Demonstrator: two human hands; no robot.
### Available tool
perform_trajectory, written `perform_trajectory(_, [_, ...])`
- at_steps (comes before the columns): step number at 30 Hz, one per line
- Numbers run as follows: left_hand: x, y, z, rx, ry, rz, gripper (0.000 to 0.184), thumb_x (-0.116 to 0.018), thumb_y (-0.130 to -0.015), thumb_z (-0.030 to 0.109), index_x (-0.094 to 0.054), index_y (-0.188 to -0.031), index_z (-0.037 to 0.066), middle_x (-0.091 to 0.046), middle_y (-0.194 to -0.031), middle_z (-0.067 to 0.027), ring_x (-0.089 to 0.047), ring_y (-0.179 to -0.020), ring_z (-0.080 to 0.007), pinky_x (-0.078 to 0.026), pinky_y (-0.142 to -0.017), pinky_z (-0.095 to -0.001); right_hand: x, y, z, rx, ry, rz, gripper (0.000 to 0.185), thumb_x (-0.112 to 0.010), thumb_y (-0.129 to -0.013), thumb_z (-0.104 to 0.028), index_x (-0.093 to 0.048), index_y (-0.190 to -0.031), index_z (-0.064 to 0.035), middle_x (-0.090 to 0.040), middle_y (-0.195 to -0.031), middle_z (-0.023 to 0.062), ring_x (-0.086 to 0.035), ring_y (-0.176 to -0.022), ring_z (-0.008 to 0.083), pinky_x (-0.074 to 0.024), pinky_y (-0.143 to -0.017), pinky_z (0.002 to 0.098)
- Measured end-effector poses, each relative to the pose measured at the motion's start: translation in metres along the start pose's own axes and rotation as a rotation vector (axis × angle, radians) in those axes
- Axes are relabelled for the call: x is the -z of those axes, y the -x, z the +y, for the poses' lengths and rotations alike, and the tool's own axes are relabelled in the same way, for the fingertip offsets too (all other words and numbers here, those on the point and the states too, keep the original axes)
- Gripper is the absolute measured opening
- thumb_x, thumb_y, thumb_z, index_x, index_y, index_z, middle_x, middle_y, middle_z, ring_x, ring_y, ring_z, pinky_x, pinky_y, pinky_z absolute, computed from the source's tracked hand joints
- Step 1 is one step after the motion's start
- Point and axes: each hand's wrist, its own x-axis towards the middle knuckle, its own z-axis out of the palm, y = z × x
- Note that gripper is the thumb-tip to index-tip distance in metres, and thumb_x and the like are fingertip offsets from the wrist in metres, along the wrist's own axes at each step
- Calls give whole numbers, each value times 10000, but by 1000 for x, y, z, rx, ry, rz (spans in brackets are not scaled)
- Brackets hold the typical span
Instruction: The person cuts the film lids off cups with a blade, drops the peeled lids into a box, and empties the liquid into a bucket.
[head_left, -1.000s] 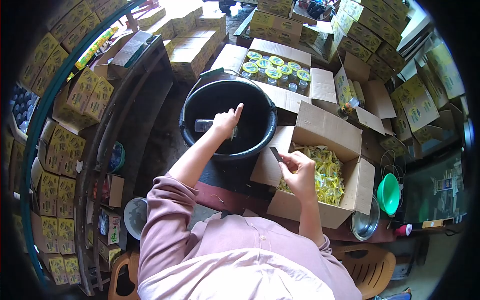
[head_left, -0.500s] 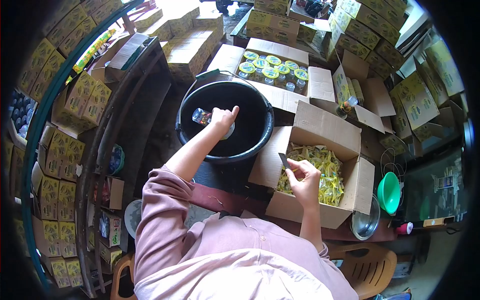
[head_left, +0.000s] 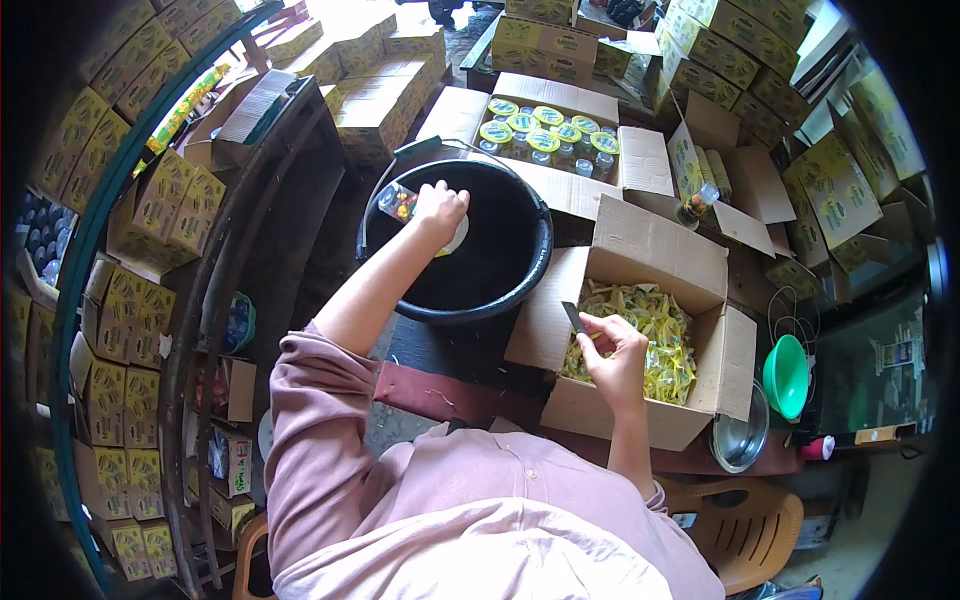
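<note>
My left hand is wrapped round a clear jar with small colorful pieces inside. The jar lies tilted on its side over the mouth of a black bucket, and part of a pale round lid shows below my hand. In my right hand a thin dark flat blade is pinched between thumb and fingers. That hand hovers above an open cardboard box filled with yellow-and-clear plastic wrappers.
Behind the bucket, an open carton holds several yellow-lidded jars. Another jar stands at the right by open boxes. A green bowl and a glass-like lid sit right of the wrapper box. Stacked cartons fill the left shelf.
My left hand has turned slightly with the jar, and its raised finger has curled in. The right hand keeps the blade, its fingers shifted a little.
</note>
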Motion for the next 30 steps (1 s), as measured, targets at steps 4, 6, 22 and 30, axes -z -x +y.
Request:
perform_trajectory(4, [22,2,-11,21,11,14,711,-827,-455,154,-462,-1051,27,-609,-955,-91,-531,-983,-250,-468,-798,-340,0,-1,-2,4,2,-1,242,-630,-692,76,-666,-914,-15,-622,-741,67,-568,-549,77,-457,-507,193])
perform_trajectory(6, [31,2,-15,62,48,4,701,-819,-468,158,-465,-1056,17,-586,-994,-107,-516,-1009,-257,-471,-813,-339,1,-1,-3,10,7,-5,238,-626,-697,72,-663,-918,-9,-619,-743,69,-575,-557,83,-460,-506,195])
perform_trajectory(22, [-30,26,23,116,229,-344,589,-800,-558,354,-622,-1036,59,-612,-1059,-118,-586,-1000,-251,-488,-826,-347,23,30,-9,28,32,65,252,-626,-701,59,-659,-941,-11,-606,-740,73,-585,-565,101,-465,-515,212])
perform_trajectory(30, [-2,26,35,240,226,-702,535,-767,-623,406,-622,-1086,182,-638,-1038,-19,-594,-994,-218,-452,-873,-337,72,66,-6,-25,64,111,244,-622,-711,58,-655,-942,-12,-607,-745,70,-593,-571,103,-473,-516,211])
